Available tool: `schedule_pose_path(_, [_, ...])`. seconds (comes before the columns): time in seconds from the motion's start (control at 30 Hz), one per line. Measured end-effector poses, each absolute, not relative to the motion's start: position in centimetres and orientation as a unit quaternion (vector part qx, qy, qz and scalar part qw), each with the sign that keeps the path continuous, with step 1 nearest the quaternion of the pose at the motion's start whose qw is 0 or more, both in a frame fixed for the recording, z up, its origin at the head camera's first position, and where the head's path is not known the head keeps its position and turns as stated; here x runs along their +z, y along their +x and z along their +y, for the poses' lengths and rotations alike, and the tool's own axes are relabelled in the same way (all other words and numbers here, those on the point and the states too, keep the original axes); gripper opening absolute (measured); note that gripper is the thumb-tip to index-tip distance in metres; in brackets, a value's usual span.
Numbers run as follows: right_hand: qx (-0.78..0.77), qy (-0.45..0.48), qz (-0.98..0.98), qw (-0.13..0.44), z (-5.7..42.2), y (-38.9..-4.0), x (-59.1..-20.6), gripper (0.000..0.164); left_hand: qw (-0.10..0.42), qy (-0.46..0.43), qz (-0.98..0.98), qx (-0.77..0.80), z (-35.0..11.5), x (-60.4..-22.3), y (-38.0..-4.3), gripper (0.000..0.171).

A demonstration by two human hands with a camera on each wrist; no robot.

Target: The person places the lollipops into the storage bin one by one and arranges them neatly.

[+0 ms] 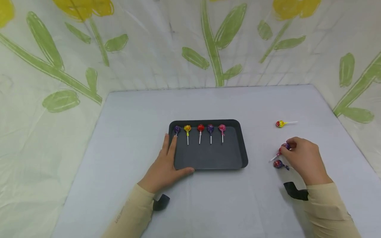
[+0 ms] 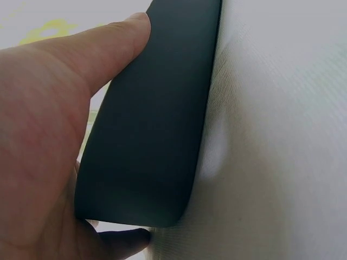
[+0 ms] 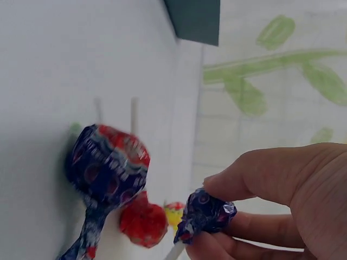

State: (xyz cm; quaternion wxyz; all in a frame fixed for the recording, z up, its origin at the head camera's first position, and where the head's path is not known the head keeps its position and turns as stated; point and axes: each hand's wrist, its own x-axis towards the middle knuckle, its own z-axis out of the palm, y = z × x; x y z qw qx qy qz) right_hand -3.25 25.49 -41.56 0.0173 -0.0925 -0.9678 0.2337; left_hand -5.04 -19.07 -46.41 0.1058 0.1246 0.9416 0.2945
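My left hand [image 1: 163, 170] rests at the near left corner of a dark grey tray [image 1: 208, 162], fingers extended along its left side. Its thumb touches the tray's front wall [image 2: 146, 119]. A row of wrapped lollipops lies along the tray's far side, among them a yellow one [image 1: 187, 128], a red one [image 1: 200, 128] and a pink one [image 1: 222, 127]. On the right, my right hand [image 1: 305, 160] pinches the head of a dark blue lollipop [image 3: 203, 214] between thumb and fingers. A red lollipop [image 3: 143, 222] and another blue one [image 3: 108, 168] lie close by.
A yellow and red lollipop [image 1: 280, 124] lies farther back on the white table [image 1: 220, 205], its stick pointing right. Behind the table hangs a pale cloth [image 1: 154, 43] with painted flowers. Black wrist mounts show below both hands.
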Motion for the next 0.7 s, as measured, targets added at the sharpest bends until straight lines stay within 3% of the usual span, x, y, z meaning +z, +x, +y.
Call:
schedule_pose_path(0.2, [0.239, -0.089, -0.967, 0.012, 24.2, -3.9, -41.2, 0.025, 0.109, 0.117, 0.942, 0.295, -19.0, -46.4, -5.0, 0.130])
schedule_pose_path(0.7, [0.268, -0.068, -0.961, -0.023, 20.7, -5.5, -39.4, 0.035, 0.118, 0.115, 0.940, 0.298, -19.0, -46.1, -5.0, 0.130])
